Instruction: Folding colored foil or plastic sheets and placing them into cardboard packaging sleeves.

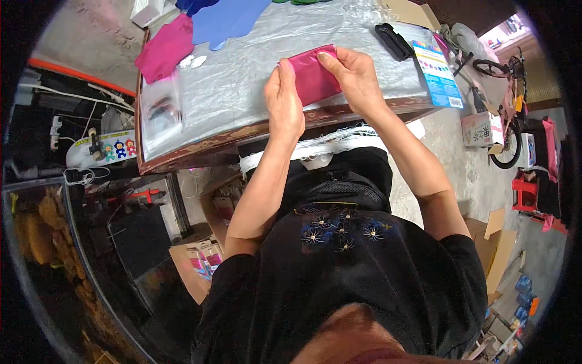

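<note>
Between my two hands, just above the table's near edge, is a folded magenta piece of shiny cloth or film (316,82); its exact kind I cannot make out. My left hand (284,100) grips its left edge, fingers behind and thumb along the side. On the opposite edge, my right hand (357,79) pinches the upper right corner with the thumb on the front. The fingers of both hands are partly hidden behind the piece. Beneath it lies the table (230,85), covered in a pale, wrinkled sheet.
Magenta pieces (167,50) and blue pieces (233,21) lie at the table's far left, near a clear plastic bag (162,112). A black object (393,42) and a blue printed card (438,76) sit at the right. Beyond are a carton (482,130) and a bicycle (509,118).
</note>
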The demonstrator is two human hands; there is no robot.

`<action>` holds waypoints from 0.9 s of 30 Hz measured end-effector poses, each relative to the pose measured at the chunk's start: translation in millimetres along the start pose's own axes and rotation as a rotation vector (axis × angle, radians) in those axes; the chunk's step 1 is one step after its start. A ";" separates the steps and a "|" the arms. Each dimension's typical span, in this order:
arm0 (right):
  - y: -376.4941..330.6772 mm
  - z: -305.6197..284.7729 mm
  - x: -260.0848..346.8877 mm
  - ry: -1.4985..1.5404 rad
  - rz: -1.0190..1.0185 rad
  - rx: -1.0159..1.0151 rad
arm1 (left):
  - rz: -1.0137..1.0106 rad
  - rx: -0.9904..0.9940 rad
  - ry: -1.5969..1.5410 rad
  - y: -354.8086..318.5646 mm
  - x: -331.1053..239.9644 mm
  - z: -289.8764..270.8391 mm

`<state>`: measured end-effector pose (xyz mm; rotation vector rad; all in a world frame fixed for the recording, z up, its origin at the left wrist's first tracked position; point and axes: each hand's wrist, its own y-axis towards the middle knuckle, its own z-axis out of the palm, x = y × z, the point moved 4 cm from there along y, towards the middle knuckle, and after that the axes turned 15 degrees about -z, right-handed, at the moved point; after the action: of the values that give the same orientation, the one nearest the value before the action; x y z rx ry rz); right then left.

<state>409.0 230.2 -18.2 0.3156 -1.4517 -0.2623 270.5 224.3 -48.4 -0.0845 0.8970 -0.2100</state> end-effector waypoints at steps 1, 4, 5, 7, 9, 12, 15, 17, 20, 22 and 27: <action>-0.6 0.4 -0.1 -0.011 -0.003 -0.001 | 0.025 -0.005 0.032 -1.4 0.4 1.0; 0.2 -1.1 3.0 -0.006 0.090 0.016 | 0.065 -0.063 0.064 -4.2 2.3 1.5; 0.2 -1.4 2.6 -0.003 0.137 0.026 | 0.086 -0.092 0.080 -4.6 2.3 1.1; 1.4 -4.8 -0.1 0.021 0.162 0.039 | 0.123 -0.132 0.146 -5.4 4.0 -0.5; 2.7 -8.8 -2.6 0.068 0.210 0.064 | 0.197 -0.208 0.279 -6.9 3.3 -2.3; 10.5 -17.5 14.4 -0.199 -0.001 0.056 | 0.264 -0.271 0.483 -10.0 -2.9 -4.7; 21.2 -22.4 31.2 -0.395 -0.110 0.130 | 0.300 -0.298 0.579 -10.2 -9.6 -4.1; 25.7 -22.6 36.5 -0.517 -0.108 0.286 | 0.305 -0.293 0.574 -10.8 -11.5 -1.3; 22.5 -26.9 35.3 -0.425 -0.042 0.253 | 0.290 -0.260 0.533 -9.0 -11.3 3.6; 19.1 -30.8 31.6 -0.378 -0.011 0.225 | 0.282 -0.234 0.520 -8.7 -11.9 4.6; 25.8 -45.3 47.3 -0.328 -0.013 0.326 | 0.358 -0.177 0.637 -13.0 -20.8 13.6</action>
<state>458.6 239.4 31.0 0.5666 -1.8206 -0.0879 266.7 215.9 -21.9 -0.0178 1.5445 0.1922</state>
